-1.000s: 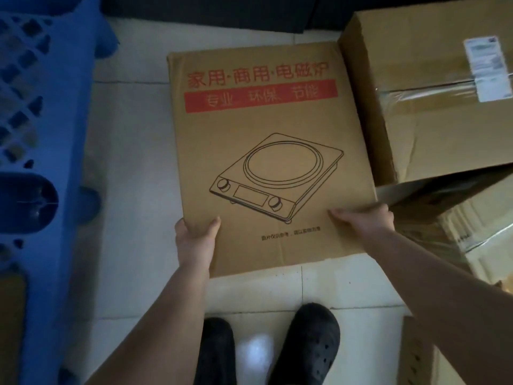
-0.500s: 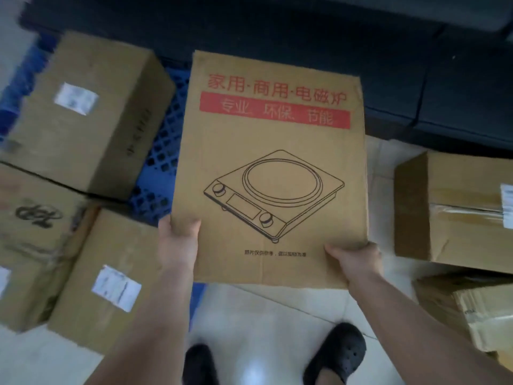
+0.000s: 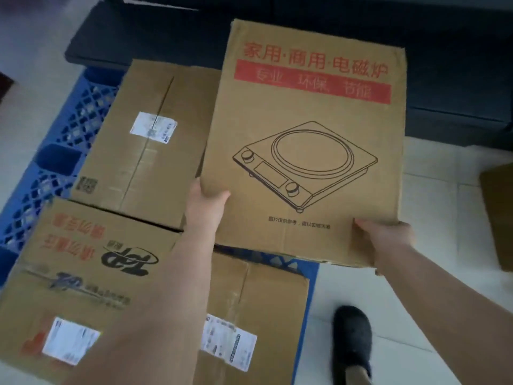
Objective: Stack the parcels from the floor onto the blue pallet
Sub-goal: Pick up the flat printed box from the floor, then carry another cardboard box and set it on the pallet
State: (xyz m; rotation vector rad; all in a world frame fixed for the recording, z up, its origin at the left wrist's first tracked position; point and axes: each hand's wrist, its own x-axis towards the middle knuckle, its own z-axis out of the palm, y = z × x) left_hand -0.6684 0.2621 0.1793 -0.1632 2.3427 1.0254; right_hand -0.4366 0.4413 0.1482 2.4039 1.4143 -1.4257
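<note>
I hold a flat cardboard parcel [image 3: 311, 140] printed with red Chinese text and a cooktop drawing. My left hand [image 3: 206, 202] grips its near left edge, thumb on top. My right hand [image 3: 388, 234] grips its near right corner. The parcel hangs over the right side of the blue pallet [image 3: 55, 140]. Three parcels sit on the pallet: a taped box with a white label [image 3: 144, 145] at the back, a box with upside-down print [image 3: 83, 273] at the near left, and a labelled box [image 3: 255, 315] at the near right, partly hidden by my left arm.
Dark furniture [image 3: 444, 65] runs along the back behind the pallet. Another cardboard box [image 3: 499, 212] stands on the white tiled floor at the far right edge. My dark shoe [image 3: 352, 337] is on the tiles right of the pallet.
My view and the held parcel have swung left from the floor parcels to the pallet. The parcel now hangs above the pallet's right side, beside the stacked boxes.
</note>
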